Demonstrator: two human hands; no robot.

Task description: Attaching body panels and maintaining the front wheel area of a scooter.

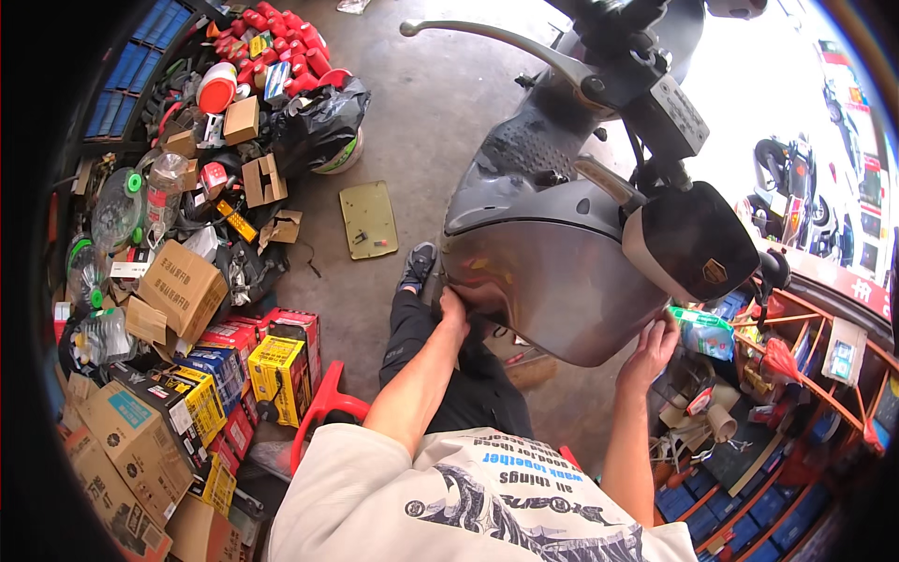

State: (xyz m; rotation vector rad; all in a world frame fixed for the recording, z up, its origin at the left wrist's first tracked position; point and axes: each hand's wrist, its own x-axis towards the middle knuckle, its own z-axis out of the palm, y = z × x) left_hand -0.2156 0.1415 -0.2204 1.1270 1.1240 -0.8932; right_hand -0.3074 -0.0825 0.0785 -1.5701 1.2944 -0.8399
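Two hands (453, 309) (652, 352) grasp opposite edges of a scooter's (526, 157) glossy grey panel (552, 281).

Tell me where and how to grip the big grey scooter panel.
The grey panel is probably best held by its lower left and right edges, one hand each, from the near side: its broad, smooth face offers little to pinch, while the rim is exposed. The left hand and right hand are by those edges.

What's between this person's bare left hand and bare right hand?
The glossy grey, curved scooter panel spans the stretch between the left hand and right hand, as the head view shows.
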